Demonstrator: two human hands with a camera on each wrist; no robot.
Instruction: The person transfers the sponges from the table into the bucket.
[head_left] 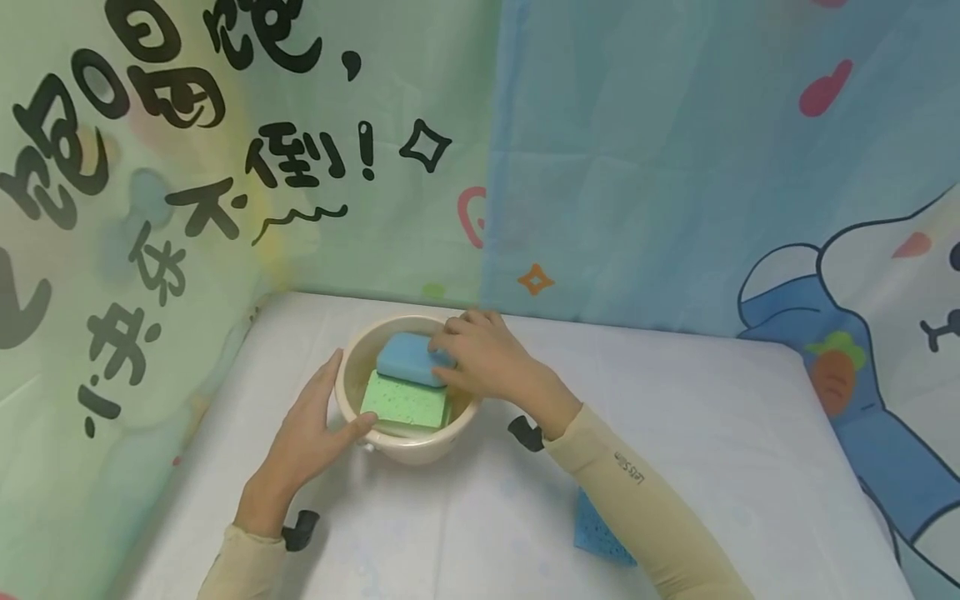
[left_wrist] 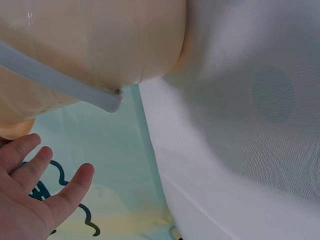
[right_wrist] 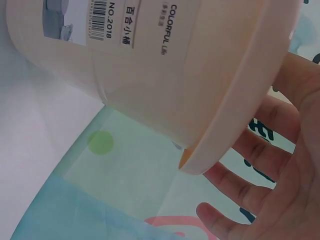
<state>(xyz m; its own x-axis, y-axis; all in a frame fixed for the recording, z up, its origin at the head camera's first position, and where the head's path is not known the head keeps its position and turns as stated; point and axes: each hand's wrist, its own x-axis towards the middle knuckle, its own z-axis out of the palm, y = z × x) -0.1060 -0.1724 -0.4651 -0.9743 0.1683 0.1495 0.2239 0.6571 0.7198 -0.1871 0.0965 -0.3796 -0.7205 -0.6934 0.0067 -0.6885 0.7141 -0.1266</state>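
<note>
A cream plastic bucket [head_left: 415, 451] stands on the white table, with a blue sponge [head_left: 408, 358] and a green sponge [head_left: 405, 400] inside. My right hand [head_left: 487, 354] reaches over the bucket's right rim and pinches the right end of the blue sponge, which leans above the green one. In the right wrist view its other fingers [right_wrist: 255, 150] hang by the rim; the sponge is hidden there. My left hand [head_left: 307, 433] rests at the left rim with straight, spread fingers, the thumb over the front edge. The left wrist view shows the bucket's pale handle [left_wrist: 60, 80].
Another blue sponge [head_left: 600, 529] lies on the table [head_left: 712, 417], partly under the right forearm. Printed cloth [head_left: 622, 167] hangs behind and to the left of the table. Black wrist camera mounts [head_left: 527, 433] stick out at both wrists.
</note>
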